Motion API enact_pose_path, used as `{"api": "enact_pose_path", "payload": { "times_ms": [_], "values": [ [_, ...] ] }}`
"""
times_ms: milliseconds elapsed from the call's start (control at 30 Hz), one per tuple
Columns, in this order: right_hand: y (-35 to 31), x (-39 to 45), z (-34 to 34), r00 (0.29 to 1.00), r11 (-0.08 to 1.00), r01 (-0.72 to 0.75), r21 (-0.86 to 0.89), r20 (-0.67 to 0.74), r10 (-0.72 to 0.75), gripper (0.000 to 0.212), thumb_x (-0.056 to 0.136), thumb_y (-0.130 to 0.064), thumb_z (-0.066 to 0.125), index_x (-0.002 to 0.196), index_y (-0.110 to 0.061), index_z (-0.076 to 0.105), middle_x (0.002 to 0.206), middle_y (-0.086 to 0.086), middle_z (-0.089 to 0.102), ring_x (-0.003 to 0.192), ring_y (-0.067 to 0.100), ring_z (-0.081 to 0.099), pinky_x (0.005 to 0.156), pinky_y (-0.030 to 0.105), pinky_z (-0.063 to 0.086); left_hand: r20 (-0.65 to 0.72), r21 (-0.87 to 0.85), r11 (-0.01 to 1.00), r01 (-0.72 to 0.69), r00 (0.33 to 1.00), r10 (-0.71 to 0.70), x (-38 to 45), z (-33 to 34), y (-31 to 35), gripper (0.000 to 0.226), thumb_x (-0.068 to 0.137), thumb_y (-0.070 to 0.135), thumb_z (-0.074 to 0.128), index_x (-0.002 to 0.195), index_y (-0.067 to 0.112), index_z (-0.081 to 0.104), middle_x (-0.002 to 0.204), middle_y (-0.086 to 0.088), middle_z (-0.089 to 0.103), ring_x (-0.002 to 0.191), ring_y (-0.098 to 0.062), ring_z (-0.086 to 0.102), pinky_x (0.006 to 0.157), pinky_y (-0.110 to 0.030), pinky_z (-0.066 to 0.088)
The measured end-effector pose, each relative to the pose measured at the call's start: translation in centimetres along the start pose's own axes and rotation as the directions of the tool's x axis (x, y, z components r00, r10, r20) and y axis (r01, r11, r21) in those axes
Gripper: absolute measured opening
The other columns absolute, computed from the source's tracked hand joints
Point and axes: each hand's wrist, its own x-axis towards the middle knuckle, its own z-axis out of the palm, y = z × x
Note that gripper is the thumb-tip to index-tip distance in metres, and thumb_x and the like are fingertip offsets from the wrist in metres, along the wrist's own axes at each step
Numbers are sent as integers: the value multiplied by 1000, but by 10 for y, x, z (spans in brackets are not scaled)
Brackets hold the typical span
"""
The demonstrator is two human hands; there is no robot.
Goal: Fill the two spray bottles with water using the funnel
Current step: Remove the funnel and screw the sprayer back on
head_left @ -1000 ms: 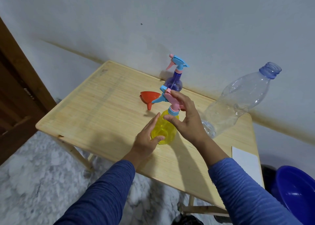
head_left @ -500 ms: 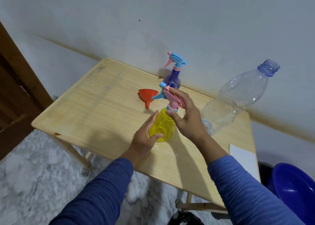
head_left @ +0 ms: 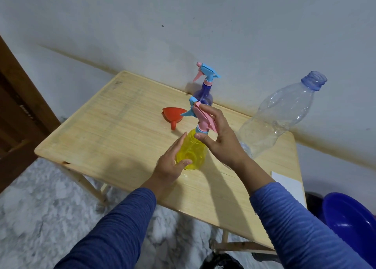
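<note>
I judge the job barely begun: neither of the 2 spray bottles looks filled, and both have their trigger heads on. My left hand wraps the yellow spray bottle low on its body, thumb across the front, fingers laid along its left side. My right hand pinches the bottle's pink trigger head, fingers over the top and thumb at the collar, which I read as unscrewing it, the first step. That bottle stands near the middle of the wooden table. The purple spray bottle stands at the far edge by the wall, capped. The red funnel lies on its side just left of the yellow bottle's head, unused. A large clear bottle stands uncapped at the right. Left to do: both heads off, funnel seated, 2 pours, heads back on.

I cannot tell how much water the clear bottle holds; its base is behind my right wrist. A blue basin is cut off at the lower right, its contents unseen.
</note>
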Motion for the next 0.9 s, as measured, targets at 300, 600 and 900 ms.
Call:
{"api": "enact_pose_path", "payload": {
  "times_ms": [300, 600, 900],
  "values": [
    [-2, -2, 7, 996, 1000, -22, 13, -90, 23, 74, 80, -3, 66, 133, -45, 34, 127, -37, 41, 119, 11, 49, 102, 36, 43, -22, 37, 999, -27, 999, 27, -1, 1, 1, 78, 79, 26, 62, 133, 64, 21, 141, 33, 34, 134, 6, 34, 112, -36, 34],
    [2, -7, 1, 999, 995, -52, 81, 10, 51, 73, 86, -15, 68, 140, -41, 27, 134, -44, 31, 127, -5, 42, 98, 14, 41, 5, 56, 998, -41, 999, 41, -2, -2, 1, 78, 81, 28, 62, 132, 69, 19, 141, 35, 32, 135, 6, 33, 112, -36, 35],
    [-7, 7, 9, 994, 978, -112, 178, 11, 112, 62, 90, -36, 58, 135, -59, 22, 147, -15, 39, 123, 17, 53, 103, 47, 44, 36, 77, 997, 2, 999, -4, -1, -5, -1, 77, 83, 33, 62, 129, 72, 13, 134, 46, 25, 130, 17, 27, 107, -23, 29]
  ]
}}
